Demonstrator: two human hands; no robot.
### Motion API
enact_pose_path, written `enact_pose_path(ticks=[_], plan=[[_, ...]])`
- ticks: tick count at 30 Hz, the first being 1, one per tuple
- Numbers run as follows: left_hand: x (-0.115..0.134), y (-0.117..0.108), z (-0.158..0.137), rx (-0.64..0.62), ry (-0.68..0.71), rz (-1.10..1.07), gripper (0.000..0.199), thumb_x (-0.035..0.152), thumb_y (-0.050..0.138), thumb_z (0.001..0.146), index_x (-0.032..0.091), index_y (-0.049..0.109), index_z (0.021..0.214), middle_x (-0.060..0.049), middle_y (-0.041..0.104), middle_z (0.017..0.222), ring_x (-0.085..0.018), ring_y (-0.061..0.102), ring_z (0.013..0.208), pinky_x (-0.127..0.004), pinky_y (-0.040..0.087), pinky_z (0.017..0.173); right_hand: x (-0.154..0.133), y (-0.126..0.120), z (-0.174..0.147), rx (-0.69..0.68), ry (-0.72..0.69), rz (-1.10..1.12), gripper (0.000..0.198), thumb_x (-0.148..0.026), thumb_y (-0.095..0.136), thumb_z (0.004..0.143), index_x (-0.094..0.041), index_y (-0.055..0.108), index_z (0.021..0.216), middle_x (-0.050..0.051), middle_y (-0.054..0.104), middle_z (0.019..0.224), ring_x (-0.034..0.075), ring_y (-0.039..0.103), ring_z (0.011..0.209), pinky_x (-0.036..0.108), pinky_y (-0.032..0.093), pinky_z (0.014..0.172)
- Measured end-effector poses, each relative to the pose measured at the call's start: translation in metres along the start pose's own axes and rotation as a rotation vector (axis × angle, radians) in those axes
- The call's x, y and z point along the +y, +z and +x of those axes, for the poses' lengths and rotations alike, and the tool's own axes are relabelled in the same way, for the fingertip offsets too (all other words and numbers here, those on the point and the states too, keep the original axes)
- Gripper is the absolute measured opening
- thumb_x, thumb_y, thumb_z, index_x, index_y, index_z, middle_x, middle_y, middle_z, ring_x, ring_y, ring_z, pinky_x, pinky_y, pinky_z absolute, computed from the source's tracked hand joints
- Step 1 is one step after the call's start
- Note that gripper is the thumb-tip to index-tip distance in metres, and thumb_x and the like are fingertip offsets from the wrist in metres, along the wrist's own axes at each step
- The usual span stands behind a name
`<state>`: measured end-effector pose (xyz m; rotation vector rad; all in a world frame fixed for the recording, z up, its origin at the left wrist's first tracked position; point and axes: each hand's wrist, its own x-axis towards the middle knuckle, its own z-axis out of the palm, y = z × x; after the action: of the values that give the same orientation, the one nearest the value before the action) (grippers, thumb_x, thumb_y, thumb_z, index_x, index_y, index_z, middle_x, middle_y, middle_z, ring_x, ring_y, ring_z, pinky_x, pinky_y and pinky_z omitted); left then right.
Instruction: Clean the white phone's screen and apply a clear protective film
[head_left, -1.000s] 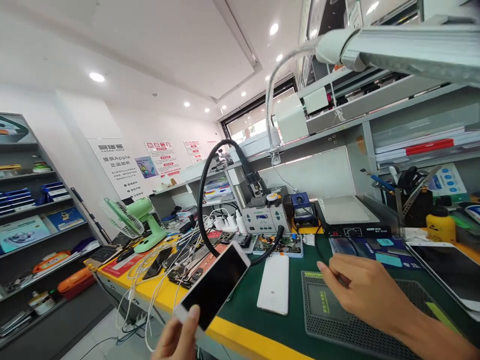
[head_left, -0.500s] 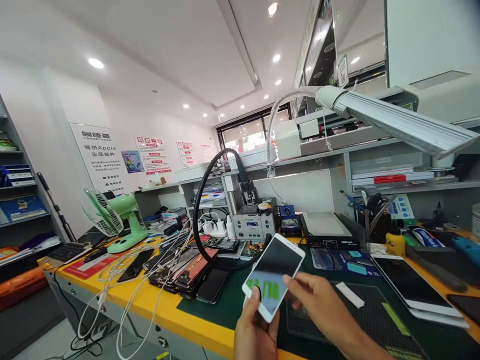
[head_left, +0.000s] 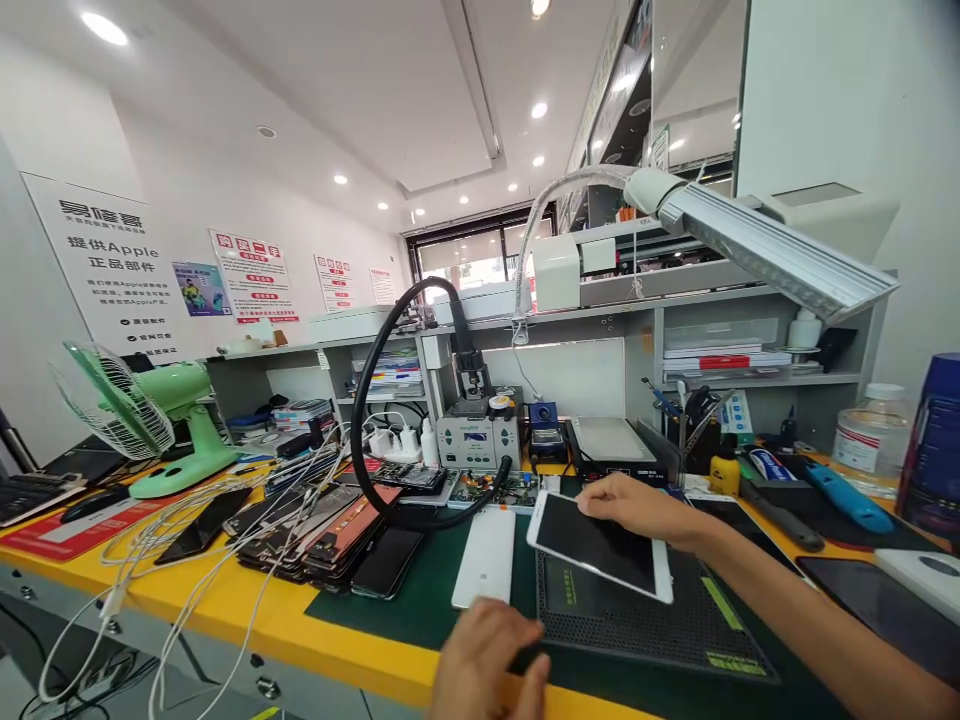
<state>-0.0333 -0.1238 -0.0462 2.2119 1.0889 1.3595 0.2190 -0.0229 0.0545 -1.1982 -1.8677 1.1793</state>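
Note:
My right hand (head_left: 630, 510) grips a white-framed phone (head_left: 600, 550) by its upper edge, thumb and fingers on its dark screen. It is tilted above a black perforated mat (head_left: 652, 640). My left hand (head_left: 487, 660) is at the bottom edge, fingers loosely curled and apart, with nothing visible between them. Just beyond it a white phone (head_left: 484, 565) lies face down on the green mat (head_left: 420, 610), a small logo on its back. Behind my right forearm another dark-screened device (head_left: 739, 525) is partly hidden.
Left of the mat lie several stacked phone parts (head_left: 322, 540) and tangled white cables (head_left: 217, 540). A black hose (head_left: 360, 420) loops from the grey soldering station (head_left: 480, 435). A lamp (head_left: 780, 240) hangs overhead. At right are a blue tool (head_left: 851, 497) and a clear bottle (head_left: 870, 440).
The phone held in both hands, its screen lit, now appears to lie face down on the green mat. My right hand now holds a dark-screened one; my left has let go. The view shifted right.

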Motion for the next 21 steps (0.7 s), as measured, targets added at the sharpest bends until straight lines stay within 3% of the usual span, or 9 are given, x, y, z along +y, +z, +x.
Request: enact_pose_path(ticks=[4, 8, 11, 17, 21], plan=[[-0.031, -0.033, 0.027, -0.113, 0.122, 0.495, 0.034, 0.03, 0.062, 0.088, 0.026, 0.069, 0.121, -0.01, 0.067, 0.13, -0.035, 0.061, 0.123, -0.052, 0.056, 0.098, 0.012, 0.007, 0.004, -0.06, -0.058, -0.132, 0.021, -0.034, 0.067, 0.075, -0.02, 0.07, 0.059, -0.002, 0.058, 0.06, 0.014, 0.045, 0.059, 0.026, 0.035, 0.057], [-0.04, -0.036, 0.035, -0.231, 0.136, 0.601, 0.04, 0.034, 0.061, 0.091, 0.03, 0.064, 0.131, -0.008, 0.06, 0.139, -0.035, 0.058, 0.126, -0.052, 0.056, 0.098, 0.022, 0.019, 0.007, -0.099, -0.105, -0.207, 0.024, -0.029, 0.062, 0.075, -0.02, 0.067, 0.053, -0.004, 0.047, 0.051, 0.012, 0.03, 0.051, 0.026, 0.026, 0.051], [-0.04, -0.034, 0.035, -0.25, 0.114, 0.609, 0.04, 0.033, 0.059, 0.092, 0.03, 0.063, 0.131, -0.007, 0.058, 0.141, -0.033, 0.056, 0.129, -0.051, 0.054, 0.1, 0.027, 0.021, 0.007, -0.099, -0.13, -0.255, 0.027, -0.03, 0.06, 0.078, -0.021, 0.068, 0.054, -0.004, 0.046, 0.05, 0.011, 0.027, 0.05, 0.027, 0.023, 0.049], [-0.05, -0.042, 0.024, -0.255, 0.115, 0.764, 0.039, 0.034, 0.054, 0.093, 0.026, 0.062, 0.131, -0.005, 0.057, 0.142, -0.032, 0.055, 0.13, -0.051, 0.051, 0.104, 0.034, 0.019, 0.0, -0.012, -0.158, -0.389, 0.022, -0.037, 0.063, 0.082, -0.023, 0.077, 0.073, 0.0, 0.056, 0.054, 0.015, 0.044, 0.049, 0.026, 0.027, 0.047], [-0.06, -0.058, 0.016, -0.22, 0.163, 0.901, 0.036, 0.029, 0.052, 0.093, 0.024, 0.062, 0.127, -0.005, 0.06, 0.139, -0.029, 0.058, 0.127, -0.047, 0.054, 0.101, 0.033, 0.018, -0.01, 0.03, -0.138, -0.466, 0.017, -0.041, 0.073, 0.075, -0.025, 0.077, 0.079, 0.006, 0.07, 0.078, 0.024, 0.063, 0.069, 0.027, 0.036, 0.052]])
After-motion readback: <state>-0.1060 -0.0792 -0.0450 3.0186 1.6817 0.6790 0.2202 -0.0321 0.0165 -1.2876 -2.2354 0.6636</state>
